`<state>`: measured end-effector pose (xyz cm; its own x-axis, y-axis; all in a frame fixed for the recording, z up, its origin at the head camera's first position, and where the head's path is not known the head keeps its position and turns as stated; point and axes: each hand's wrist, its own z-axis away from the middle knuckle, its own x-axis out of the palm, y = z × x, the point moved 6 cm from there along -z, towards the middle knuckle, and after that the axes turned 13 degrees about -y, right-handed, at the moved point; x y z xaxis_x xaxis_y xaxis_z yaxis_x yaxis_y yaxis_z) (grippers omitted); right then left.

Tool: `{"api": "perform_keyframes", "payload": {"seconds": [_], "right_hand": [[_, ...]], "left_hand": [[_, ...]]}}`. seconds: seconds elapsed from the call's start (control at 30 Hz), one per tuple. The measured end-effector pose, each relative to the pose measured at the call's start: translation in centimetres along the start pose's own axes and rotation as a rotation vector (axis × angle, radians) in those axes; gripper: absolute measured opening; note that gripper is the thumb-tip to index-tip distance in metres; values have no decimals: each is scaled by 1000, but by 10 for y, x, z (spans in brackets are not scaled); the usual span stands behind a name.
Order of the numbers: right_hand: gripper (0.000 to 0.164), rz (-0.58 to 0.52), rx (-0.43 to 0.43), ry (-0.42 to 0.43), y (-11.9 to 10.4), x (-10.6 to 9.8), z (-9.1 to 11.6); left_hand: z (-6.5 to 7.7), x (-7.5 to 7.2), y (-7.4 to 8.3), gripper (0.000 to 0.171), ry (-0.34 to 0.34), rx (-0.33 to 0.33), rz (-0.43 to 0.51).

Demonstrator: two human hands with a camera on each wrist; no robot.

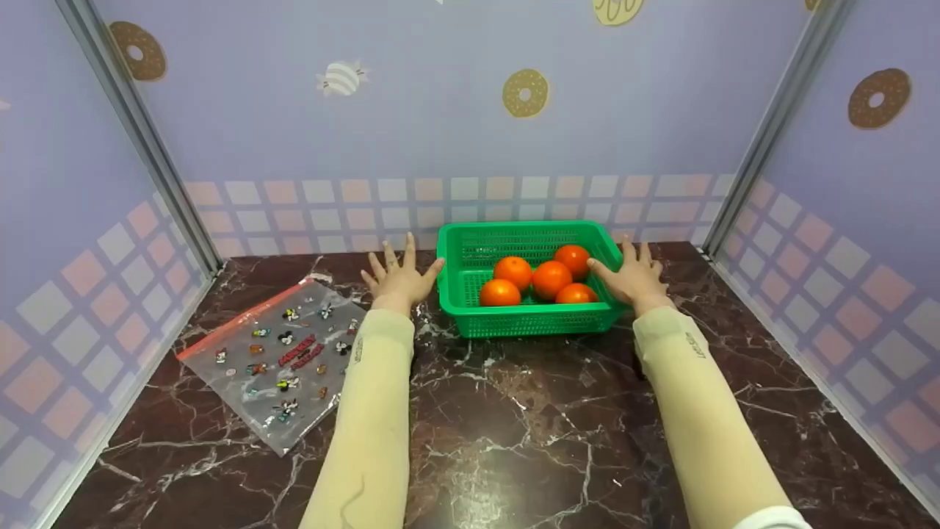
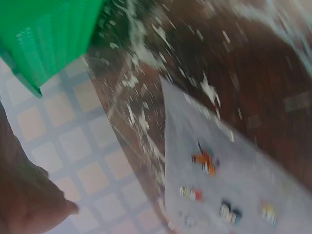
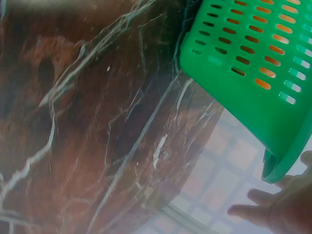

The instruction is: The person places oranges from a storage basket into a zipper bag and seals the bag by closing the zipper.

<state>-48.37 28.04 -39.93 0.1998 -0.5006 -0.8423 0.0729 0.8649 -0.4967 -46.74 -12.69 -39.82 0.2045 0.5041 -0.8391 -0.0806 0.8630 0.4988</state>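
A green plastic basket (image 1: 540, 323) with slotted sides stands on the table near the back wall. Several oranges (image 1: 551, 281) lie inside it, mostly toward its right half. My left hand (image 1: 400, 281) is beside the basket's left end, fingers spread and straight, with the thumb at or very near the rim. At the right end, my right hand (image 1: 635, 279) has its thumb over the rim and its other fingers extended outside. The left wrist view shows part of the left hand (image 2: 31, 195) apart from the basket (image 2: 48, 44). In the right wrist view, fingers (image 3: 263, 207) show beyond the basket's rim.
A clear zip bag (image 1: 283, 360) with cartoon prints and a red closure strip lies flat left of the left forearm. The dark marbled table (image 1: 507, 419) is bounded by a patterned back wall (image 1: 440, 110) and side walls, with metal corner posts (image 1: 764, 132).
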Motion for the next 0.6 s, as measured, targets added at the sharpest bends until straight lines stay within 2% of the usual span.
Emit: {"api": "perform_keyframes", "payload": {"seconds": [0.17, 0.37, 0.43, 0.6], "right_hand": [[105, -127, -27, 10, 4, -2, -2], [99, -284, -47, 37, 13, -7, -3], [96, -332, -33, 43, 16, -8, -3], [81, -439, -9, 70, 22, -10, 0]], "left_hand": [[-4, 3, 2, 88, -36, 36, 189], [-10, 5, 7, 89, -61, 96, 419], [-12, 7, 8, 88, -85, 96, 476], [-15, 15, 9, 84, -152, 40, 621]]}}
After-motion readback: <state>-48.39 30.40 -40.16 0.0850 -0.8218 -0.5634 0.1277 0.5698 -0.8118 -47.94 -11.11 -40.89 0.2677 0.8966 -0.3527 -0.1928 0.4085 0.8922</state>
